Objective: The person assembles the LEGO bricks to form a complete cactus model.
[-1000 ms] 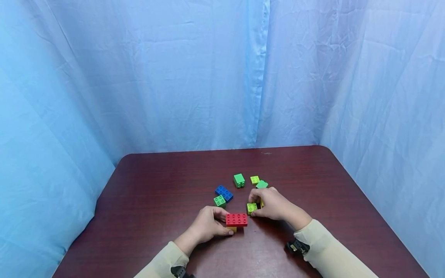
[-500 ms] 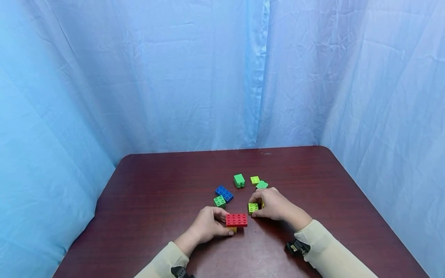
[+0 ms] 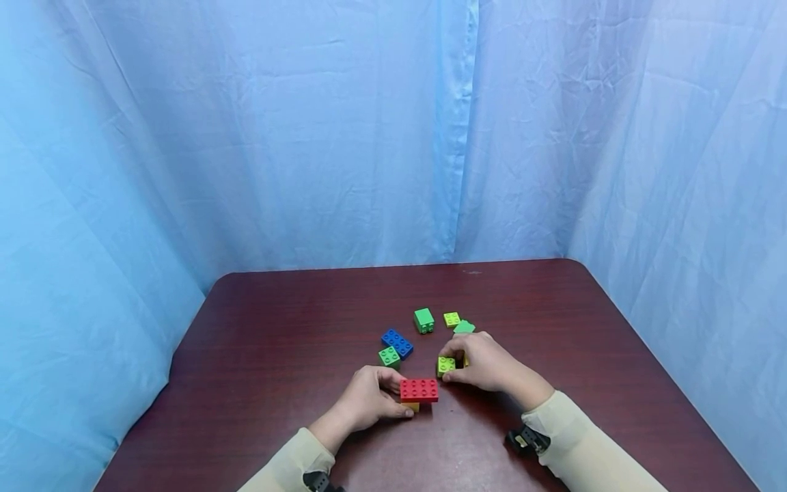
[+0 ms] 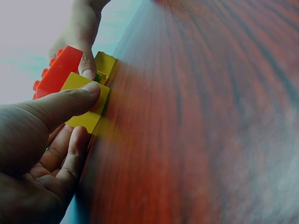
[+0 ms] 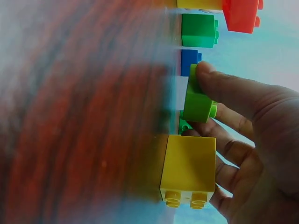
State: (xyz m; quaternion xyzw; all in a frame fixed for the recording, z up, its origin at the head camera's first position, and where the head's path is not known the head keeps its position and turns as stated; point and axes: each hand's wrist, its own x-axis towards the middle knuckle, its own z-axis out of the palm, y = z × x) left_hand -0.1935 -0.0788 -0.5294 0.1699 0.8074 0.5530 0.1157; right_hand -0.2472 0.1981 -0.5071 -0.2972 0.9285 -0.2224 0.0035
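My left hand (image 3: 364,398) grips a yellow building brick (image 4: 96,109) between thumb and fingers. A longer red brick (image 3: 419,390) sits on top of it, studs up, jutting out to the right. Across from it, my right hand (image 3: 486,363) pinches a small lime-green brick (image 3: 446,366), its thumb on the near side and fingers on the far side. In the right wrist view the lime brick (image 5: 198,95) is slightly tilted, close over the table. Another yellow brick (image 5: 189,163) lies on its side by the right palm, mostly hidden by the hand in the head view.
Behind the left hand, a green brick (image 3: 389,357) lies against a blue one (image 3: 397,343). Farther back are a green block (image 3: 424,320), a small lime brick (image 3: 451,319) and a green piece (image 3: 464,326). Blue curtains (image 3: 344,137) surround the dark red table (image 3: 277,328).
The lime brick in my right hand shifted slightly right, then back left and a touch away from me. My left hand and the red and yellow bricks stay put.
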